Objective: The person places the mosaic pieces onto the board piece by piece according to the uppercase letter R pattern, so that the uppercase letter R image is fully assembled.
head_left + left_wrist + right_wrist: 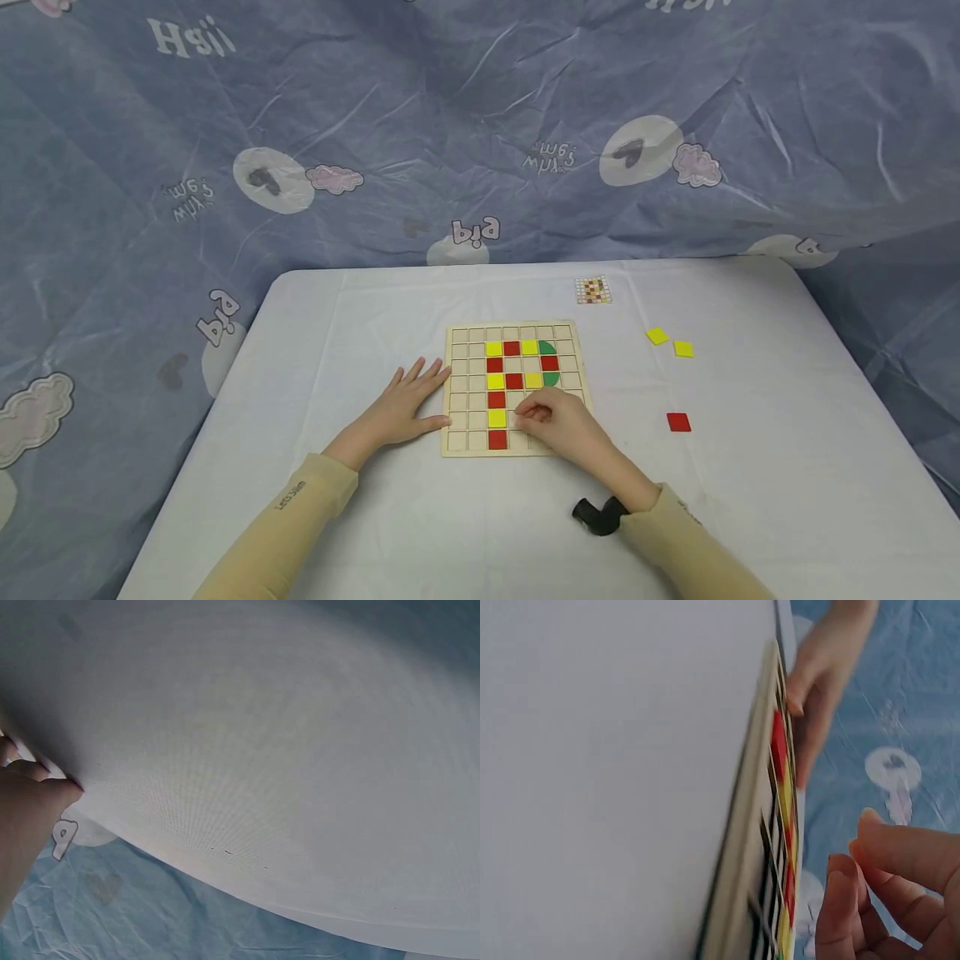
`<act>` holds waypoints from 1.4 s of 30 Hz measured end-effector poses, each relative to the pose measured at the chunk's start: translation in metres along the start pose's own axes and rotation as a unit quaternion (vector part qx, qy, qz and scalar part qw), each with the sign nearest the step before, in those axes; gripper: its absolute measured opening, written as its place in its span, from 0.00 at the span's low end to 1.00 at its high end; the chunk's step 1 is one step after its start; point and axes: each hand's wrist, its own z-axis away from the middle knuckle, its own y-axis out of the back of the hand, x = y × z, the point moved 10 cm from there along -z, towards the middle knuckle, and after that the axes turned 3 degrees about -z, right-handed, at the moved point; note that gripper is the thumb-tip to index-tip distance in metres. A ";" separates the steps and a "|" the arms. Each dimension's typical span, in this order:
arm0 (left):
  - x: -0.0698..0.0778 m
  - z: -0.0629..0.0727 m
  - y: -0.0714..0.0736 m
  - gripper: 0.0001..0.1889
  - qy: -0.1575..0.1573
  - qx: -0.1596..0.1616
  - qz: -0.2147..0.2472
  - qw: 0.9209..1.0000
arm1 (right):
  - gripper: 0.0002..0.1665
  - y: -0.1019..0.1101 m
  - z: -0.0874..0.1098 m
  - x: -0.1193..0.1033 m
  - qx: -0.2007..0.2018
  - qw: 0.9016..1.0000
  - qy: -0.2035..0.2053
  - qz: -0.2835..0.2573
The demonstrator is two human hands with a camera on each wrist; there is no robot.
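Observation:
In the head view a square wooden grid board (459,447) lies on the white table. Red, yellow and green tiles fill some of its cells; a column of tiles includes a yellow square (497,418) and a red square (497,440). My left hand (397,410) is spread flat at the board's left edge, fingers straight, thumb touching the rim. Over the lower right of the board is my right hand (558,421), thumb and fingers drawn together. In the right wrist view its fingertips meet; whether a tile sits between them cannot be made out.
Loose on the right are two yellow tiles (657,336) and a red tile (678,422). A small pattern card (593,289) lies beyond the board. A black object (597,517) is beside the right wrist. A blue printed sheet (420,125) hangs behind the table.

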 end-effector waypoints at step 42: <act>0.001 0.000 -0.001 0.46 0.002 0.003 0.005 1.000 | 0.25 0.210 -0.016 0.168 0.149 0.968 -0.155 0.128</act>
